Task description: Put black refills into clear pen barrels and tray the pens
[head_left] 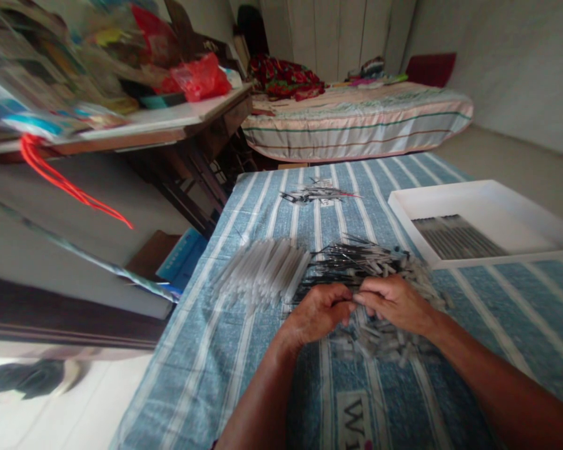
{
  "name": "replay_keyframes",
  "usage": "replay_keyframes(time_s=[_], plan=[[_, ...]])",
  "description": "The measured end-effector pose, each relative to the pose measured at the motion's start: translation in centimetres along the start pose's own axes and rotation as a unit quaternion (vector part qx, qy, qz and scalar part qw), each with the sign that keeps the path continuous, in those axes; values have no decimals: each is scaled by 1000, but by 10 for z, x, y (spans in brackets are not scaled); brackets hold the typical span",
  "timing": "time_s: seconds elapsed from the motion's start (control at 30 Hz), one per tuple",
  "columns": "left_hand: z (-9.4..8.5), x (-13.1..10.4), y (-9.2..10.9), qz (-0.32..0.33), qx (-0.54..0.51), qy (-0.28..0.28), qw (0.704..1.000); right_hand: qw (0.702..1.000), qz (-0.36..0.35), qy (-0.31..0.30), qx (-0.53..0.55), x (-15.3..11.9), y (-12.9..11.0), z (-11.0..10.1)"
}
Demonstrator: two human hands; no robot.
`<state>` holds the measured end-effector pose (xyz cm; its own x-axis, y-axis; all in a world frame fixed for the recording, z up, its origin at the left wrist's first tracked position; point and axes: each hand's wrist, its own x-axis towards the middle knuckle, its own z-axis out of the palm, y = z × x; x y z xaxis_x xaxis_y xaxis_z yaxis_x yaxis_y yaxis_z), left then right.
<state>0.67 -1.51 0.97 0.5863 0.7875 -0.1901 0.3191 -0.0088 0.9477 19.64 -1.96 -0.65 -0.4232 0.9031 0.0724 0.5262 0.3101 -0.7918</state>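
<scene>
Sticks [344, 257] lie mostly nine-to-three at twelve o'clock from left hand [316, 312] and right hand [401, 303], fingers [373, 289] pinched, contents hidden.

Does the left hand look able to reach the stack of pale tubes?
Probably yes: the stack of pale tubes lies close by the left hand, with nothing visibly blocking the way.

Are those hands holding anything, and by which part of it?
That cannot be told: the left hand and right hand meet closely, but anything between them is too small or hidden to make out.
</scene>
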Motion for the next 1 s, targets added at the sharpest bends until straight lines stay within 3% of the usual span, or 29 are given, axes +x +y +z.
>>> replay_keyframes(time_s=[0.53,0.7,1.0], plan=[[3,0,1,-4,-11,6,1000,998,43,-32,45,0,-1,-2],[3,1,-3,24,6,9,1000,996,45,-29,77,0,-1,0],[7,2,-5,79,72,63,992,977,146,-19,154,2,-1,6]])
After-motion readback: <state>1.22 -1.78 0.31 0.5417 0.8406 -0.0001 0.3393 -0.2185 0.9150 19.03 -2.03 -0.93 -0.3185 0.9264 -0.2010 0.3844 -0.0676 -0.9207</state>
